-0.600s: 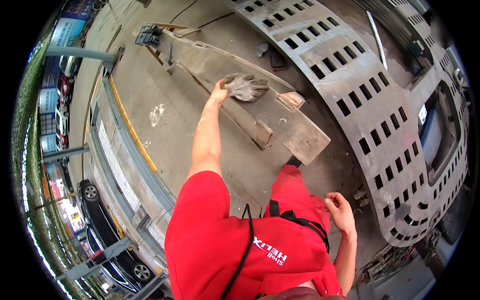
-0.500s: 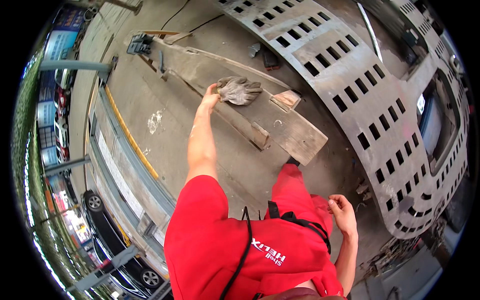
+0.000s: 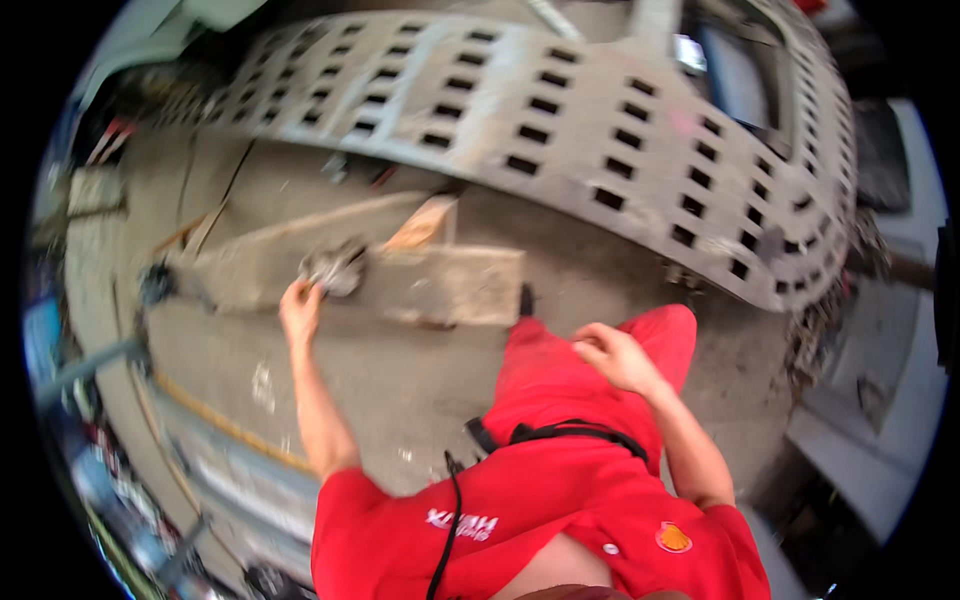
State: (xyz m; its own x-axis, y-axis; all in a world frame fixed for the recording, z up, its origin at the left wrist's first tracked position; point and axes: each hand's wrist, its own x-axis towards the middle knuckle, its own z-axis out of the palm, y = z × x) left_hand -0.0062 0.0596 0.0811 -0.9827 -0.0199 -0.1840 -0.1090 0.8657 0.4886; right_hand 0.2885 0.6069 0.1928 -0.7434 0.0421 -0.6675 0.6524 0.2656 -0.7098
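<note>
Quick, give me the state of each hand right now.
Left hand: closed on a grey rag lying on the wooden plank.
Right hand: loosely curled over the red trouser leg, holding nothing visible.

Big perforated metal ramp (image 3: 600, 130) arcs across top w/ rows of rectangular slots, concrete floor (image 3: 400, 380) below, a long plank (image 3: 430, 285) lying on it w/ a small wood wedge (image 3: 420, 225) at its far edge, yellow-edged rail (image 3: 220, 425) lower left, all blurred.
</note>
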